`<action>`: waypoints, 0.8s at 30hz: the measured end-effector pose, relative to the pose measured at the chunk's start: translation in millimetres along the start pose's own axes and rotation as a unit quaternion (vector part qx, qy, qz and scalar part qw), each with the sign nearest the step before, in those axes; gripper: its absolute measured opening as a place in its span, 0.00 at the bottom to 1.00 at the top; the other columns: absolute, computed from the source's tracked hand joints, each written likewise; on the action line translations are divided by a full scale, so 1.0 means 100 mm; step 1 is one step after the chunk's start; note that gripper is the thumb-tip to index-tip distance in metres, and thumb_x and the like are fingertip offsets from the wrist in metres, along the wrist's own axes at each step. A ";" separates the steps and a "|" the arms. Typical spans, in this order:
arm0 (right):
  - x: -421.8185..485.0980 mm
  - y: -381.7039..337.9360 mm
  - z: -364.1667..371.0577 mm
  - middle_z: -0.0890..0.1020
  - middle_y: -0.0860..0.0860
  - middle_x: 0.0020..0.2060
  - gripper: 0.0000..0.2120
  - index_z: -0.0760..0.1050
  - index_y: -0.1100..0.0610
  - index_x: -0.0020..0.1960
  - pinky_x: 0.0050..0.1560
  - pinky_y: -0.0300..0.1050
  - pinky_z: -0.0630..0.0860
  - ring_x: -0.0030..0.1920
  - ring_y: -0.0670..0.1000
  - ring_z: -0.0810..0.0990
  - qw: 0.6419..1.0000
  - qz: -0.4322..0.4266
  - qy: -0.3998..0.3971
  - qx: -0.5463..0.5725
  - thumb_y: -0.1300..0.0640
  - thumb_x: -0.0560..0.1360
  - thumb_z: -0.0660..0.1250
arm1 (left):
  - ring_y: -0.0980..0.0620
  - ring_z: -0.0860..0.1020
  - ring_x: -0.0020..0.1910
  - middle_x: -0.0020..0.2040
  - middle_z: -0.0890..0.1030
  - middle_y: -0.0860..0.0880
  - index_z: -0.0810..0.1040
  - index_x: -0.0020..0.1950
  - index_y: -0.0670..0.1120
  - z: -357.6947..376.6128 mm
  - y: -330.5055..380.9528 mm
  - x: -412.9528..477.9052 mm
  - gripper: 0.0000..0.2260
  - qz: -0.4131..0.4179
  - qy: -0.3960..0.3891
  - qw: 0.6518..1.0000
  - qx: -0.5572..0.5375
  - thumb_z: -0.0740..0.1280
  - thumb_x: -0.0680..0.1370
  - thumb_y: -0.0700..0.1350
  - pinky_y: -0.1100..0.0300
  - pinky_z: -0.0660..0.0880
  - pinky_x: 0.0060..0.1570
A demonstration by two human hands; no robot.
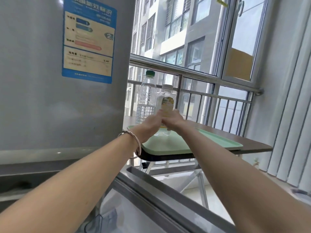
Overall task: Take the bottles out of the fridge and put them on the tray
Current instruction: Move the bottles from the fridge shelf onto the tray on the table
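A pale green tray [218, 140] lies on a dark folding table [252, 145] beside the grey fridge [42, 81]. A tall clear bottle with a green cap [146, 98] stands upright at the tray's far left. A shorter clear bottle with a white cap and yellow label [166, 101] stands upright on the tray, its base touching the tray. My left hand [149, 125] and my right hand [173, 121] are both wrapped around its lower half. A bracelet sits on my left wrist.
The open lower fridge door [159, 195] juts out below my arms, its top edge running diagonally. A metal railing [202, 74] and windows stand behind the table. Vertical blinds [286, 115] hang at the right. The tray's right half holds nothing.
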State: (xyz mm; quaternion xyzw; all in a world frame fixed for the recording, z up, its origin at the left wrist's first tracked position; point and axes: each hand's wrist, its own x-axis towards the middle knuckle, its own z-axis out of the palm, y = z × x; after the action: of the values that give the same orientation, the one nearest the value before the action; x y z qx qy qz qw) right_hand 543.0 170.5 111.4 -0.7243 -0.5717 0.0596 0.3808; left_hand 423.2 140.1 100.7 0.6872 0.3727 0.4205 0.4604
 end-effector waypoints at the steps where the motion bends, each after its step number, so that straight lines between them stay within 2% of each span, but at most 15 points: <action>1: -0.06 -0.04 -0.02 0.77 0.56 0.59 0.42 0.76 0.56 0.58 0.49 0.55 0.82 0.46 0.55 0.82 1.000 -0.001 0.002 0.015 0.31 0.51 0.62 | 0.44 0.65 0.73 0.75 0.65 0.41 0.61 0.75 0.39 0.01 0.01 0.00 0.31 0.001 0.002 1.000 -0.002 0.48 0.81 0.60 0.46 0.61 0.73; 3: -0.17 -0.10 -0.07 0.80 0.56 0.52 0.38 0.76 0.59 0.56 0.46 0.50 0.81 0.41 0.52 0.79 0.999 0.007 -0.009 0.042 0.34 0.55 0.66 | 0.43 0.65 0.73 0.74 0.66 0.40 0.62 0.75 0.38 0.02 0.02 -0.02 0.30 0.004 0.006 1.000 -0.006 0.48 0.82 0.59 0.47 0.61 0.73; 4: -0.23 -0.13 -0.09 0.79 0.55 0.51 0.39 0.74 0.60 0.59 0.46 0.49 0.79 0.42 0.53 0.78 0.998 0.013 -0.014 0.053 0.35 0.56 0.67 | 0.43 0.65 0.72 0.73 0.66 0.40 0.62 0.74 0.38 0.01 0.04 -0.05 0.29 0.004 0.009 1.000 -0.004 0.48 0.82 0.58 0.47 0.61 0.73; 6: -0.36 -0.19 -0.13 0.74 0.57 0.58 0.49 0.60 0.60 0.72 0.54 0.51 0.77 0.53 0.57 0.78 0.998 0.045 0.010 0.040 0.35 0.60 0.69 | 0.42 0.67 0.71 0.72 0.68 0.40 0.63 0.74 0.37 -0.03 0.08 -0.12 0.29 0.007 0.011 1.000 0.000 0.48 0.82 0.58 0.47 0.63 0.72; 7: -0.43 -0.23 -0.15 0.74 0.58 0.61 0.48 0.54 0.60 0.74 0.57 0.52 0.77 0.57 0.59 0.77 0.998 0.051 0.040 0.022 0.38 0.64 0.69 | 0.42 0.67 0.71 0.72 0.68 0.40 0.63 0.73 0.37 -0.06 0.11 -0.17 0.30 0.007 0.010 1.000 0.000 0.49 0.82 0.58 0.46 0.63 0.71; 8: -0.50 -0.27 -0.18 0.75 0.59 0.61 0.44 0.54 0.61 0.75 0.58 0.54 0.77 0.58 0.60 0.78 0.996 0.046 0.072 0.009 0.44 0.68 0.69 | 0.42 0.69 0.70 0.71 0.70 0.40 0.65 0.73 0.37 -0.11 0.13 -0.21 0.30 0.007 0.012 1.000 -0.004 0.49 0.81 0.59 0.46 0.64 0.71; 9: -0.57 -0.32 -0.20 0.78 0.59 0.58 0.36 0.58 0.62 0.72 0.57 0.55 0.79 0.56 0.60 0.79 0.995 0.030 0.095 0.000 0.49 0.71 0.68 | 0.41 0.71 0.68 0.69 0.72 0.40 0.67 0.71 0.37 -0.17 0.17 -0.28 0.30 0.008 0.019 1.000 -0.008 0.49 0.81 0.60 0.45 0.66 0.69; 11: -0.70 -0.43 -0.26 0.82 0.59 0.47 0.19 0.72 0.65 0.60 0.50 0.57 0.81 0.48 0.59 0.83 0.996 -0.008 0.090 -0.011 0.57 0.72 0.65 | 0.41 0.75 0.62 0.64 0.76 0.40 0.70 0.67 0.37 -0.29 0.23 -0.38 0.29 0.008 0.038 0.999 -0.024 0.51 0.80 0.59 0.45 0.69 0.67; 13: -0.89 -0.56 -0.27 0.83 0.60 0.41 0.11 0.77 0.68 0.50 0.47 0.57 0.82 0.43 0.60 0.85 0.998 -0.033 0.049 0.000 0.61 0.73 0.64 | 0.42 0.78 0.57 0.58 0.79 0.40 0.72 0.64 0.37 -0.43 0.30 -0.57 0.26 0.010 0.052 0.998 -0.024 0.53 0.81 0.57 0.46 0.73 0.63; 15: -1.11 -0.72 -0.23 0.83 0.60 0.37 0.09 0.78 0.69 0.45 0.46 0.53 0.82 0.41 0.59 0.85 0.999 -0.049 0.015 -0.006 0.63 0.74 0.65 | 0.43 0.80 0.53 0.55 0.80 0.40 0.73 0.62 0.36 -0.57 0.33 -0.77 0.23 0.013 0.044 0.999 0.003 0.52 0.82 0.54 0.47 0.76 0.59; 18: -1.48 -1.04 -0.10 0.80 0.55 0.31 0.12 0.78 0.67 0.44 0.30 0.41 0.75 0.29 0.50 0.79 0.996 -0.072 -0.033 -0.039 0.57 0.76 0.67 | 0.45 0.80 0.43 0.49 0.80 0.40 0.75 0.59 0.35 -0.84 0.31 -1.10 0.22 -0.003 0.037 0.999 0.038 0.52 0.82 0.52 0.53 0.78 0.46; 19: -1.59 -1.14 -0.05 0.79 0.54 0.29 0.12 0.78 0.65 0.43 0.28 0.39 0.73 0.28 0.49 0.77 0.994 -0.083 -0.051 -0.052 0.56 0.77 0.67 | 0.46 0.79 0.40 0.47 0.80 0.40 0.76 0.57 0.35 -0.93 0.30 -1.21 0.22 -0.011 0.039 0.998 0.056 0.53 0.82 0.52 0.55 0.77 0.41; 22: -1.84 -1.39 0.24 0.77 0.50 0.21 0.14 0.76 0.60 0.32 0.27 0.38 0.72 0.21 0.46 0.75 0.985 -0.105 -0.105 -0.090 0.57 0.76 0.64 | 0.43 0.78 0.41 0.46 0.81 0.36 0.78 0.45 0.38 -1.24 0.16 -1.49 0.21 -0.060 -0.002 0.993 0.103 0.55 0.81 0.53 0.57 0.75 0.39; 24: -1.96 -1.50 0.49 0.74 0.48 0.14 0.16 0.73 0.59 0.29 0.21 0.35 0.69 0.15 0.44 0.72 0.980 -0.097 -0.144 -0.092 0.59 0.75 0.63 | 0.45 0.77 0.37 0.39 0.81 0.39 0.77 0.38 0.40 -1.43 0.05 -1.68 0.21 -0.106 -0.042 0.984 0.136 0.55 0.81 0.52 0.58 0.74 0.36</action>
State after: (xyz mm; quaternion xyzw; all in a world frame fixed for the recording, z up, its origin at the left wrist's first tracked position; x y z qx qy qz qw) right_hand 333.3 31.7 101.3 -0.6810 -0.6913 0.0726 0.2303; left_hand 229.8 33.1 97.8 0.7168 0.4777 0.2856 0.4200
